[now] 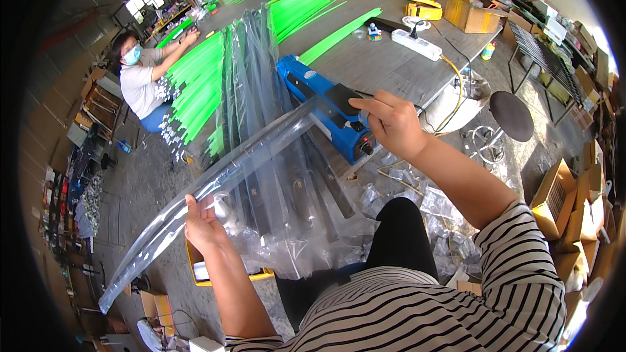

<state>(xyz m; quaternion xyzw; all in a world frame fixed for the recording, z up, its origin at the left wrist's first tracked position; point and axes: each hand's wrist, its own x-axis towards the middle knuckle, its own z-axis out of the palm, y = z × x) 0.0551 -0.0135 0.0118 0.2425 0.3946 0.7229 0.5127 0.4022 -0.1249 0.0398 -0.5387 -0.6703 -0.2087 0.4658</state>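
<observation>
My left hand [203,223] is closed on a long, clear plastic sleeve [238,150], which droops past it toward the lower left. The sleeve's other end lies at the jaw of a blue heat sealer [342,114] on the table's near edge. My right hand [394,124] rests fingertips on the black top of the sealer, index finger stretched and other fingers partly curled, gripping nothing visible. Beneath the sleeve, several long packed clear bags [251,91] with dark strips inside lie across the table edge and hang toward my lap.
Bundles of bright green strips [195,85] cover the left of the table [404,68]. A person [140,78] in a mask sits there. A white power strip [416,44], yellow tape measure [424,8] and cardboard boxes [473,10] stand farther back. A round stool [512,116] is at right.
</observation>
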